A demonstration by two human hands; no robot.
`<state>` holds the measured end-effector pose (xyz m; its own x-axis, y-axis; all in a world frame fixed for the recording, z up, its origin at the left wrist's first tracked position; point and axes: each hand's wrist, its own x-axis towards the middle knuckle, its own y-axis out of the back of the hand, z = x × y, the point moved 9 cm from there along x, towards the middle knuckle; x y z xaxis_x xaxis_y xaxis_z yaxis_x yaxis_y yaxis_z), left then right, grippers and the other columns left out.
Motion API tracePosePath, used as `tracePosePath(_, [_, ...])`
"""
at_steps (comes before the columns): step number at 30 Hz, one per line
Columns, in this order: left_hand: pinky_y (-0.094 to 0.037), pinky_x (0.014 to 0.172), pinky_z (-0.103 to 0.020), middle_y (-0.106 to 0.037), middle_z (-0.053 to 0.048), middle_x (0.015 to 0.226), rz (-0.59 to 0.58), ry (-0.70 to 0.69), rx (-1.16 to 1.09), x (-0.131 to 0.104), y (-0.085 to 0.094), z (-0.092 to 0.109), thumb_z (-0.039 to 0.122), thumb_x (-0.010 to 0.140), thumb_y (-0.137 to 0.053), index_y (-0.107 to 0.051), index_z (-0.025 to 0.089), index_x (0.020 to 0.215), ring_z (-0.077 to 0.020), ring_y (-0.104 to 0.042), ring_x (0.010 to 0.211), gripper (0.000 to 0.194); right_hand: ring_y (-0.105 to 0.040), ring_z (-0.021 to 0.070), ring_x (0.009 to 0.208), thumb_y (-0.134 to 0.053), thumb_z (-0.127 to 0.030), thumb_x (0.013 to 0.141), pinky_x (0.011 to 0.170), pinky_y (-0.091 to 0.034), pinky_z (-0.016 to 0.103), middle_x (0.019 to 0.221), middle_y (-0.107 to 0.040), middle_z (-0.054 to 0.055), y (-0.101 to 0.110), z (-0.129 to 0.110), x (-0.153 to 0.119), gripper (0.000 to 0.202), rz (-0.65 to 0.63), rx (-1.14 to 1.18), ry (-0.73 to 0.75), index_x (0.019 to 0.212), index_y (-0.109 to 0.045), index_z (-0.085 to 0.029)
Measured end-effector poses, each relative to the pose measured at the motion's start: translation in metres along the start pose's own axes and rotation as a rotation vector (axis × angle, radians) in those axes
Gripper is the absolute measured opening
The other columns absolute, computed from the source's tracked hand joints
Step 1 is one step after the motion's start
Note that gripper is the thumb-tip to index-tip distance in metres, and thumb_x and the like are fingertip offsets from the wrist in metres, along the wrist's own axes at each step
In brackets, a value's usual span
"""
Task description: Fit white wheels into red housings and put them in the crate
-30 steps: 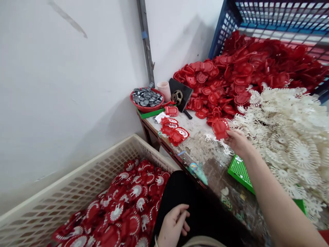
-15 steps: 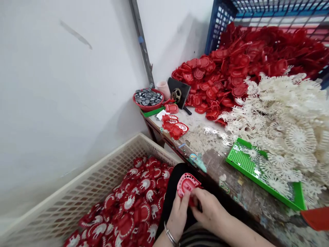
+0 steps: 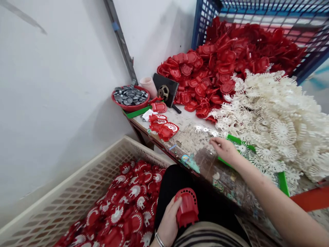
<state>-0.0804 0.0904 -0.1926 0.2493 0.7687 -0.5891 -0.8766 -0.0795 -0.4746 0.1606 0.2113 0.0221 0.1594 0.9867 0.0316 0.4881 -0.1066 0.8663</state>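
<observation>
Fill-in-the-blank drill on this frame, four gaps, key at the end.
1. The left hand holds a ____ part.
2. The right hand is near a ____ tray.
3. Grey pieces lie in a bowl pictured to the ____ of the pink cup.
4. The crate behind is ____.

Key: red; green; left; blue.

At six o'clock the person's left hand (image 3: pixel 167 223) holds a red plastic piece (image 3: pixel 188 207). Toward four, the right hand (image 3: pixel 224 149) is above the worktop (image 3: pixel 189 140) near a green tray (image 3: pixel 283 183); whether it pinches anything is unclear. White pieces (image 3: pixel 280 130) heap at three, more red pieces (image 3: pixel 226 63) at two; grey discs (image 3: pixel 130 95) fill a bowl (image 3: pixel 132 107) at ten.
</observation>
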Motion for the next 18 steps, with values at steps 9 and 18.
tracePosePath(9, [-0.057, 0.080, -0.033, -0.076, -0.009, 0.093, -0.009, 0.135, -0.072, 0.001, 0.001, -0.003, 0.034, 0.070, -0.075, -0.069, 0.017, 0.097, -0.0249, -0.072, 0.087, 0.033, -0.062, 0.0213, 0.100, -0.059, -0.028, 0.090, 0.094, -0.046, 0.046, 0.102, -0.067, 0.008, 0.030, 0.054, 0.064, 0.019, 0.107, -0.280, -0.154, 0.102, -0.065, -0.014])
tracePosePath(18, [-0.057, 0.083, -0.034, -0.075, -0.011, 0.098, 0.014, 0.137, 0.005, 0.009, 0.001, -0.004, 0.050, 0.071, -0.072, -0.065, 0.018, 0.104, -0.0290, -0.069, 0.101, 0.046, -0.067, 0.0183, 0.089, -0.053, -0.026, 0.087, 0.082, -0.054, 0.032, 0.094, -0.072, 0.004, 0.021, 0.026, -0.044, 0.019, 0.161, -0.095, 0.074, 0.097, -0.069, -0.022])
